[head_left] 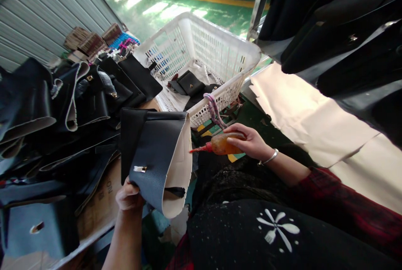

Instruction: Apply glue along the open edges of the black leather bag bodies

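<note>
My left hand grips a black handbag piece by its lower left side. The piece is tilted, and its pale inside shows through the gaping edge on the right. A small metal clasp sits on its front. My right hand is wrapped round a squeeze bottle of amber liquid with a red nozzle. The nozzle's tip points left, at or very close to the pale edge of the bag piece; I cannot tell whether they touch.
A white plastic basket with black bag pieces inside stands ahead. Black bag pieces lie heaped on the left over a cardboard sheet. More bags hang on a rack at right, above pale sheets.
</note>
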A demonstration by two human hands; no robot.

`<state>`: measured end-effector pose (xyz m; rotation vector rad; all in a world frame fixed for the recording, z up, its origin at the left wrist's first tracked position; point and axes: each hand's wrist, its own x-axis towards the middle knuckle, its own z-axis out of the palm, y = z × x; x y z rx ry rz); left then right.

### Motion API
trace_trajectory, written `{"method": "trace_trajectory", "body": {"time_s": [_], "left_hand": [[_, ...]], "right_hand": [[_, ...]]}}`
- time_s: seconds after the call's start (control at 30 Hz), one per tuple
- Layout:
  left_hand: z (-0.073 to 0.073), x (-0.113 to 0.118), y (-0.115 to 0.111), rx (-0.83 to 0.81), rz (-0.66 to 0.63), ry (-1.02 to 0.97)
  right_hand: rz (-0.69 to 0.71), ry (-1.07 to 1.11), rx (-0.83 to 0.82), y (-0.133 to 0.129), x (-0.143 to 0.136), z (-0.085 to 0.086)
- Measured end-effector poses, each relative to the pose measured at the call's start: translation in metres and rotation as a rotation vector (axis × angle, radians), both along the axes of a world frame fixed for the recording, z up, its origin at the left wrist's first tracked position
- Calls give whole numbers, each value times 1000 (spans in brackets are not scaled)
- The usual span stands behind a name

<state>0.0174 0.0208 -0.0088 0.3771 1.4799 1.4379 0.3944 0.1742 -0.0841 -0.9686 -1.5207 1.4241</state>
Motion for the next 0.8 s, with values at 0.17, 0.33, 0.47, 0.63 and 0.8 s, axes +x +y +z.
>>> {"method": "trace_trajectory", "body": {"time_s": [0.17,0.33,0.47,0.63,0.8], "left_hand": [[-1,0,3,-9,-14,27],[-1,4,6,21,-76,35],[-2,5,6,37,-87,39],[0,9,9,61,-96,61],[0,11,10,48,-127,-6]], "right_hand": [[41,-6,-53,-17,6,4],[97,-19,-44,-29,10,8],[73,-78,44,-30,15,8],[-85,-91,116,-25,17,7],[-112,-54,24,-25,12,7]]}}
